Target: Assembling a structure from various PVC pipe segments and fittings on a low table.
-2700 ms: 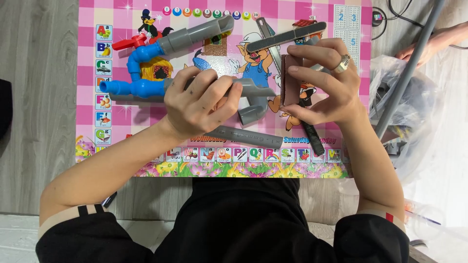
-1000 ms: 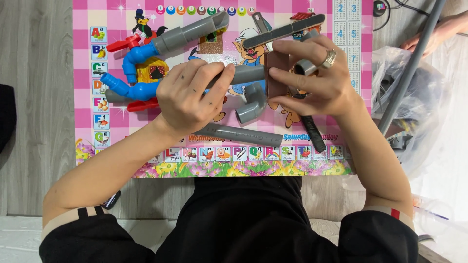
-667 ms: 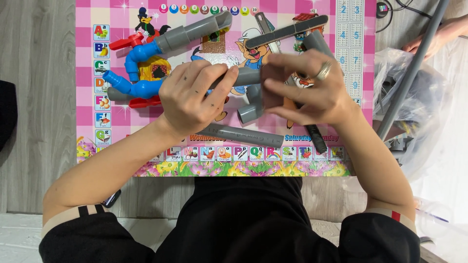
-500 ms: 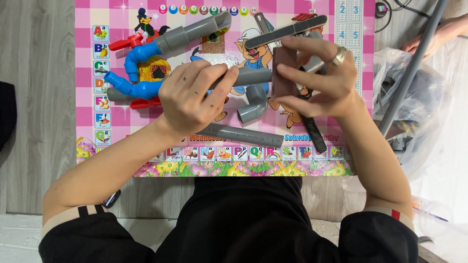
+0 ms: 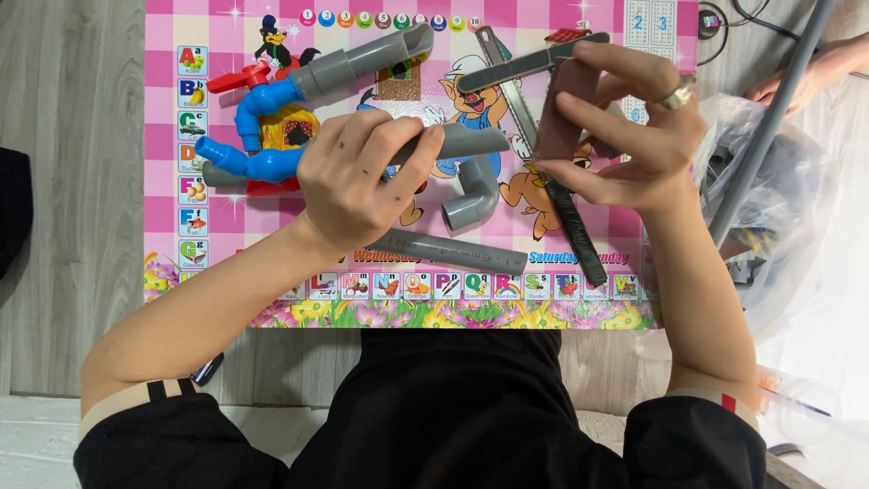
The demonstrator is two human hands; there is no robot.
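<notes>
Seen from the head camera, the left hand point(image 5: 358, 186) is wrapped around a grey pipe point(image 5: 462, 142) held level above the pink picture mat point(image 5: 163, 181). The right hand point(image 5: 634, 127) pinches a brownish flat strip point(image 5: 563, 109) upright just beside the pipe's end. A grey elbow fitting point(image 5: 472, 195) lies below, and a blue pipe assembly point(image 5: 258, 136) sits to the left.

Your left hand point(image 5: 358, 181) grips a short grey pipe point(image 5: 457, 143), held level above the middle of the pink mat point(image 5: 163, 181), its free end pointing toward the mat's right edge. Your right hand point(image 5: 634, 136) pinches a brown rectangular sheet point(image 5: 561, 109), upright, near the mat's top right corner.
</notes>
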